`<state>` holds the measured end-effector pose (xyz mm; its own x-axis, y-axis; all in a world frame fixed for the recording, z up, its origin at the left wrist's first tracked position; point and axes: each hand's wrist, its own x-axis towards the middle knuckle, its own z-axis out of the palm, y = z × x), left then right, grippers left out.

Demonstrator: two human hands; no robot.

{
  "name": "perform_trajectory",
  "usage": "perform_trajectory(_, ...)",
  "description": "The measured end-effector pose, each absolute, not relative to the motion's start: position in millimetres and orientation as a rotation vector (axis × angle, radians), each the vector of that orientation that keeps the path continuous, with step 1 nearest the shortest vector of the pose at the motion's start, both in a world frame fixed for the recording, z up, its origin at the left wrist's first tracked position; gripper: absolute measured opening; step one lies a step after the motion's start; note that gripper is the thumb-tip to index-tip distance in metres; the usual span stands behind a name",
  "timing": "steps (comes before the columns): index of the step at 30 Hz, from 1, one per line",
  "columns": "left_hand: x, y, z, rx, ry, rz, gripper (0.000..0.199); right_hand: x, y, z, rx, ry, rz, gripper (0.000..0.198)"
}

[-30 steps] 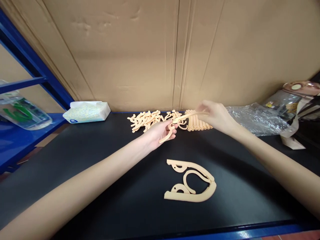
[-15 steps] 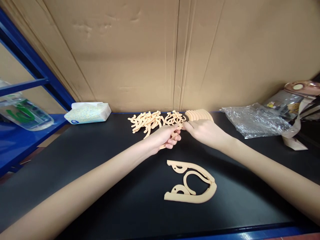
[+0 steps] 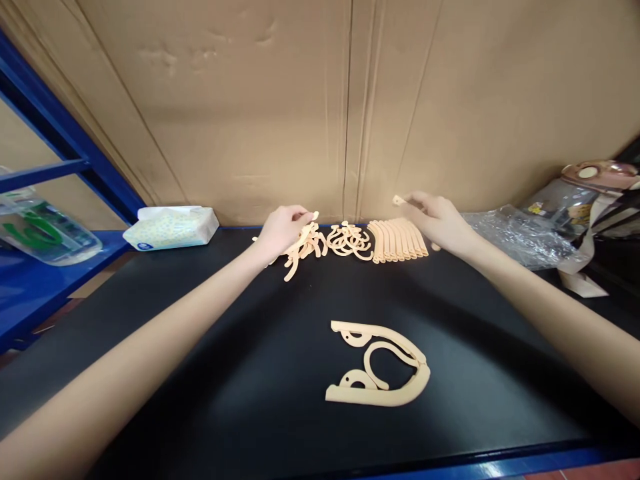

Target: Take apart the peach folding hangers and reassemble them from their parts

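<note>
Head view, upper centre: beige piece point(image 3: 399, 200) is clasped mid-length by right hand point(image 3: 434, 215), probably for balance; grip of left hand point(image 3: 281, 228) at pile point(image 3: 303, 248) cannot be told.

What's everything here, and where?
Hanger: one, beige, front centre
Loose pieces: many, beige, back centre-left
Curved pieces: several, beige, back centre
Aligned pieces: one row, beige, back centre-right
Tissue pack: one, pale, back left
Shelf: one, blue, left
Bottle: one, clear, on shelf
Plastic bag: one, clear, back right
Lidded container: one, clear, far right
Strap: one, cream, far right
Table: one, black, underneath
Cardboard: count unclear, brown, behind
Left hand: one, by loose pieces
Right hand: one, holding beige piece
</note>
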<state>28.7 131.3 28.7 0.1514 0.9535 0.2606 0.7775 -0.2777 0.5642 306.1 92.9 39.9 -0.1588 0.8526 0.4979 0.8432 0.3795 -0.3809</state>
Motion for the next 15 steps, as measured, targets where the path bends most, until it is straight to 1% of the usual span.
perform_trajectory(2,14.4,146.2,21.8,2.131,1.789,0.845,0.024,309.8,97.9,34.0,-1.400,-1.959,-0.144,0.030)
perform_trajectory(5,1.0,154.6,7.5,2.186,1.903,0.850,0.020,312.9,102.5,17.3,-1.356,-2.066,-0.493,0.029)
perform_trajectory(7,-2.0,152.7,1.0,2.247,1.941,0.876,0.019,313.3,102.7,5.8,-1.314,-2.176,-0.615,0.030)
perform_trajectory(11,5.0,132.5,3.2,2.393,1.894,0.940,0.021,312.0,99.2,-9.6,-1.216,-2.374,-0.634,0.034)
perform_trajectory(15,21.8,93.1,11.8,2.555,1.665,0.908,0.018,312.7,98.3,-18.0,-1.189,-2.459,-0.638,0.033)
